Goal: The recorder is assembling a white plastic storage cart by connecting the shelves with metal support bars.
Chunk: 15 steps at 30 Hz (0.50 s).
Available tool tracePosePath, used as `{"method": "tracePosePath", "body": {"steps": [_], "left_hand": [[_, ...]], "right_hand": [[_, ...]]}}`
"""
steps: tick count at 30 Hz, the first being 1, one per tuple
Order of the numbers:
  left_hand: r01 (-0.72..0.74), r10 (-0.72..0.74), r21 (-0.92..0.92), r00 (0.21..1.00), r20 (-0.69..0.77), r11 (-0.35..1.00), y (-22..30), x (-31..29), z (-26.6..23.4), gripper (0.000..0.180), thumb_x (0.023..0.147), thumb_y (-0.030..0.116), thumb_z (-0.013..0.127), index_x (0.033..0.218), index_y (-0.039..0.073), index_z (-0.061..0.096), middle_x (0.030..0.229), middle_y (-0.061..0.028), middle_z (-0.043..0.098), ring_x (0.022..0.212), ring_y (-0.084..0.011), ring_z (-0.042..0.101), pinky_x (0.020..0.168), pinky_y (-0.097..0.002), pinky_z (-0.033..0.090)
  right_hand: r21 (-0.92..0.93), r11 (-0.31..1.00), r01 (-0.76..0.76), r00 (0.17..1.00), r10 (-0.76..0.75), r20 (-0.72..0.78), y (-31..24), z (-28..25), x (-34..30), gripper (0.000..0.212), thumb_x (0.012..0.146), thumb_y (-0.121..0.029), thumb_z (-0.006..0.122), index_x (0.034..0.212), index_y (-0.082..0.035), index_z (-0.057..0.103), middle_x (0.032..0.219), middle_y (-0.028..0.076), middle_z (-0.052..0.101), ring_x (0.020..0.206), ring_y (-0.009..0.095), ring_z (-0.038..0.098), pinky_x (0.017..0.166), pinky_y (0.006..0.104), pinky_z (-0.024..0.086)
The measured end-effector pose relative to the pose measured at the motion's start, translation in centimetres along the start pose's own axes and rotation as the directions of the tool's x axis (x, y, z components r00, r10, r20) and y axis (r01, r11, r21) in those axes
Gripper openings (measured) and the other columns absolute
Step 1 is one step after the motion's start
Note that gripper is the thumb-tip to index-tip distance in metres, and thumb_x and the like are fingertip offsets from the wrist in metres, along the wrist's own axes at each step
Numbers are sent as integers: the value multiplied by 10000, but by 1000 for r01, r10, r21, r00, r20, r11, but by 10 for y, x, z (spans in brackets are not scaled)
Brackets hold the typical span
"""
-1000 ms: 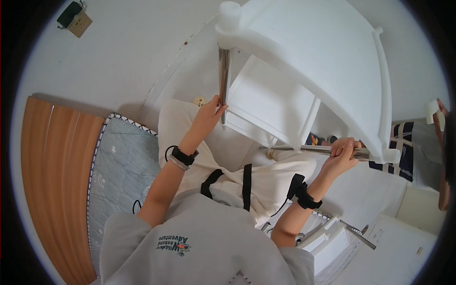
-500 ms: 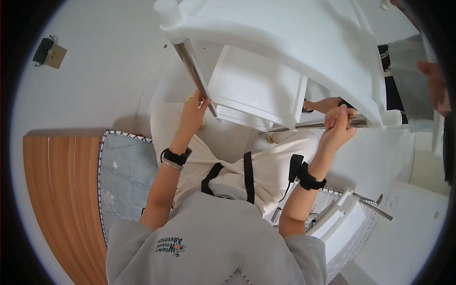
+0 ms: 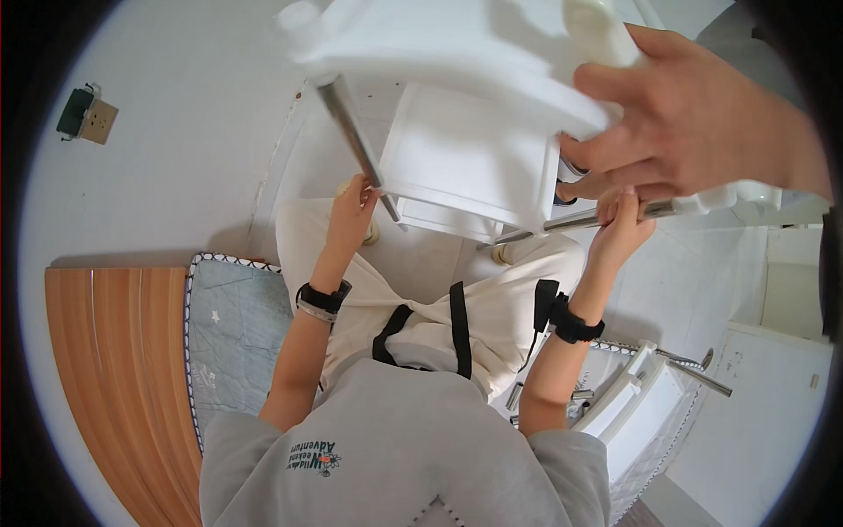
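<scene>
A white plastic rack with shiny metal tubes stands in front of me. My left hand (image 3: pixel 354 213) is closed around the lower part of the left metal tube (image 3: pixel 349 127). On the other side, my right hand (image 3: pixel 622 227) grips the right metal tube (image 3: pixel 571 222) near its white end. Above them, the upper white tier (image 3: pixel 439 44) is blurred. A co-worker's hand (image 3: pixel 685 123) reaches over its right side, fingers spread by a white round corner piece (image 3: pixel 601 33), and hides part of the tier and tube. Lower down is another white tier (image 3: pixel 470 158), between my knees and the wall.
Wooden slatted board (image 3: pixel 114 351) and a grey padded mat (image 3: pixel 233 334) lie at left. On my right, white plastic parts (image 3: pixel 628 395) and a loose metal tube (image 3: pixel 702 379) rest on the mat. A wall socket (image 3: pixel 98 121) is at upper left. The co-worker's feet show behind the rack.
The co-worker's hand has come in from the right edge over the upper tier. That tier's right side has shifted and is now partly hidden. My hands stay on the tubes.
</scene>
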<state>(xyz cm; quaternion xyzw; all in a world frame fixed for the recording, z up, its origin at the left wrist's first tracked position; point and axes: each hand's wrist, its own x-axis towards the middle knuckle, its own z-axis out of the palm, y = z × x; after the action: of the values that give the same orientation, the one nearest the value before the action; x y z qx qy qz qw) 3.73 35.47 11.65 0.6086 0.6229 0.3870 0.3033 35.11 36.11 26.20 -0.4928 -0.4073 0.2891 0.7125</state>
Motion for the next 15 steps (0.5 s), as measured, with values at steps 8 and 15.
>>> {"method": "tracePosePath", "body": {"steps": [8, 15], "left_hand": [[89, -85, -3, 965, 247, 996, -16, -25, 23, 289, 871, 109, 531, 1145, 26, 489, 969, -175, 641, 903, -281, 624, 780, -348, 477], [-40, 19, 102, 979, 204, 994, -9, -7, -2, 174, 857, 118, 544, 986, 5, 576, 899, -153, 650, 860, -273, 634, 747, -349, 482]], "right_hand": [[-341, 930, 137, 989, -145, 3, 45, -26, 78, 484, 795, -210, 676, 1115, 51, 423, 943, 144, 531, 876, 199, 530, 799, 329, 426], [-661, 738, 138, 985, -32, 171, 65, -74, 12, 974, 748, -285, 723, 1414, -2, 72, 1444, 246, 70, 1341, 364, 127, 1084, 421, 153]]}}
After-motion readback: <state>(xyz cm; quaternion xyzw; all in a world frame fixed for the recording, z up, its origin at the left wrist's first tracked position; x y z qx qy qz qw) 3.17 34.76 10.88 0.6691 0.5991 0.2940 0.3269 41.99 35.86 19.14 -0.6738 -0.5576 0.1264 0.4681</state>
